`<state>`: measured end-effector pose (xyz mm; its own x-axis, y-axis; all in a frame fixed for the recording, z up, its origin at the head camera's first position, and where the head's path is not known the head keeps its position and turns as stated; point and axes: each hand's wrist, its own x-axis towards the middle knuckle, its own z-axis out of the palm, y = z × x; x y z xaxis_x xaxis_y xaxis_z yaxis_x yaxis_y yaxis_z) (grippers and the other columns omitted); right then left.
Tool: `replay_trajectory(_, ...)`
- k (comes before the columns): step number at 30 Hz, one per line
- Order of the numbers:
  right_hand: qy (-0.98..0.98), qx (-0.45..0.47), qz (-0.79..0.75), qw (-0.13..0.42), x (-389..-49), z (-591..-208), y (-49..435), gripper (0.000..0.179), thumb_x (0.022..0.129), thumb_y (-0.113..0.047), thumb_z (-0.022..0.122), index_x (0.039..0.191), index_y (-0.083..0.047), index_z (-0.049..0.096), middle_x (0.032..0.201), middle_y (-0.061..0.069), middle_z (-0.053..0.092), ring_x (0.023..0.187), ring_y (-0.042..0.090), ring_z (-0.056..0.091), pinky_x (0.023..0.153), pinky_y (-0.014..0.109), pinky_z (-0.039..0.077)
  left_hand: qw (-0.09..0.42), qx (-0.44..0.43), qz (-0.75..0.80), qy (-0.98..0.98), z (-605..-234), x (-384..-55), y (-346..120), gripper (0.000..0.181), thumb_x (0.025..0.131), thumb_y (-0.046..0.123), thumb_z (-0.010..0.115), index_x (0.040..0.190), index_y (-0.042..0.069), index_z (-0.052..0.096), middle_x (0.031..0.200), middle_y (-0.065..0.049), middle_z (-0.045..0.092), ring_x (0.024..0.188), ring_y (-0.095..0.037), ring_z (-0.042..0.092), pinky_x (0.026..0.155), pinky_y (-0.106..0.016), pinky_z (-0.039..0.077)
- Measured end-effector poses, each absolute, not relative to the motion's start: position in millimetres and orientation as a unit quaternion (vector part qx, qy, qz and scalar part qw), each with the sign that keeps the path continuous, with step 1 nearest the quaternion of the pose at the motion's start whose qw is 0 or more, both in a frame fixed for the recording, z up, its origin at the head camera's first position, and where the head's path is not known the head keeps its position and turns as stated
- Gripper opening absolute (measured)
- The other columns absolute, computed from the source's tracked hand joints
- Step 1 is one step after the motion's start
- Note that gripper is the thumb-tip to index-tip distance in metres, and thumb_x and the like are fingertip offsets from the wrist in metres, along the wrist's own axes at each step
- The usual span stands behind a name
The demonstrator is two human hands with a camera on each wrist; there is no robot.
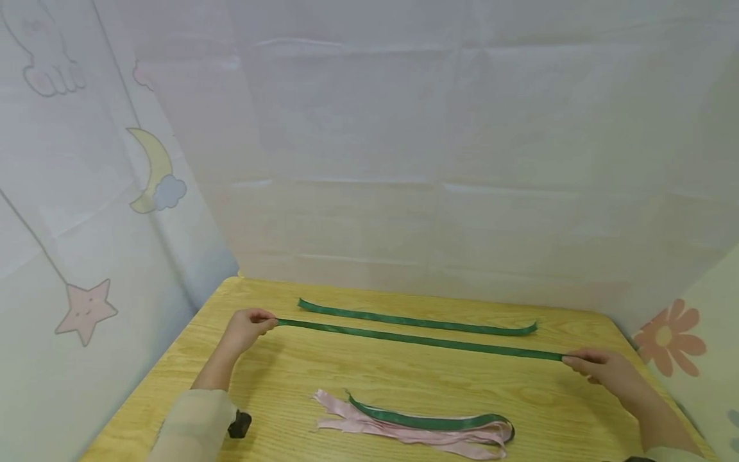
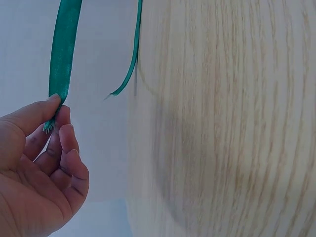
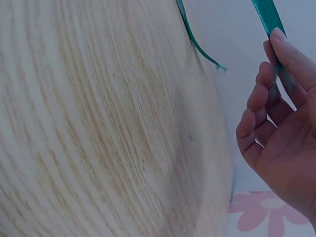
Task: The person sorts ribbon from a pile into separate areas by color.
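A green ribbon (image 1: 421, 339) is stretched taut between my two hands, held above the table. My left hand (image 1: 245, 330) pinches its left end between thumb and index finger; in the left wrist view a frayed tip pokes out below the thumb of that hand (image 2: 47, 163). At the other end, my right hand (image 1: 612, 372) pinches the ribbon the same way, and the right wrist view shows the thumb of the right hand (image 3: 286, 128) pressed on it. Behind lies a second green ribbon (image 1: 416, 323) on the table, its ends curling up.
Close to me on the wooden table (image 1: 288, 366) lies a loose bundle of pink ribbons (image 1: 398, 433) with a folded green ribbon (image 1: 427, 422) on top. A pale sheet (image 1: 358, 160) hangs behind the table, with printed sheets at both sides.
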<state>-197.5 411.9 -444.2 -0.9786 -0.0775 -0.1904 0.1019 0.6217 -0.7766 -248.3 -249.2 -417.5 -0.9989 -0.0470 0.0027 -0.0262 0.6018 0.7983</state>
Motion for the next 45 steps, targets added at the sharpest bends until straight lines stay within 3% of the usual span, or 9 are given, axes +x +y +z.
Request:
replay_trajectory(7,0.861,0.037,-0.491,0.127,-200,-451,420,0.058,0.096,-0.040,0.048,0.128,0.009,0.048,0.120,0.019,0.054,0.093,0.011,0.055,0.087,0.044,0.045,0.015,0.023,-0.452,-0.892,-425,-254,-248,0.024,0.092,0.019,0.060,0.105,-0.001,0.065,0.094,-0.010,0.065,0.087,-0.026,0.058,0.075,-0.041,0.047)
replay_trajectory(14,0.859,0.059,-0.495,0.115,-207,-454,417,0.064,0.095,-0.046,0.046,0.127,0.009,0.048,0.105,0.006,0.059,0.091,0.014,0.056,0.083,0.039,0.047,0.014,0.033,-0.450,-0.892,-427,-262,-242,0.027,0.094,0.019,0.056,0.110,-0.002,0.063,0.102,-0.015,0.062,0.093,-0.030,0.057,0.078,-0.043,0.047)
replay_trajectory(24,0.852,0.109,-0.508,0.057,-223,-461,402,0.070,0.089,-0.053,0.052,0.122,0.008,0.052,0.085,-0.006,0.065,0.078,0.005,0.059,0.072,0.030,0.050,0.011,0.081,-0.483,-0.872,-433,-279,-228,0.024,0.096,0.010,0.052,0.112,-0.004,0.061,0.105,-0.019,0.061,0.095,-0.034,0.055,0.080,-0.045,0.046)
replay_trajectory(37,0.867,0.137,-0.479,0.025,-238,-477,382,0.059,0.091,-0.047,0.052,0.104,0.010,0.060,0.073,-0.001,0.058,0.071,0.015,0.048,0.062,0.029,0.040,0.036,0.120,-0.451,-0.883,-450,-291,-219,0.020,0.092,0.013,0.057,0.104,-0.003,0.063,0.097,-0.018,0.063,0.086,-0.032,0.057,0.071,-0.041,0.046)
replay_trajectory(45,0.888,0.129,-0.441,0.016,-242,-482,380,0.066,0.093,-0.045,0.049,0.114,0.018,0.052,0.078,0.003,0.063,0.077,0.018,0.053,0.072,0.035,0.043,0.050,0.133,-0.447,-0.883,-450,-291,-215,0.017,0.091,0.014,0.058,0.099,-0.001,0.061,0.094,-0.018,0.063,0.077,-0.027,0.055,0.061,-0.035,0.042)
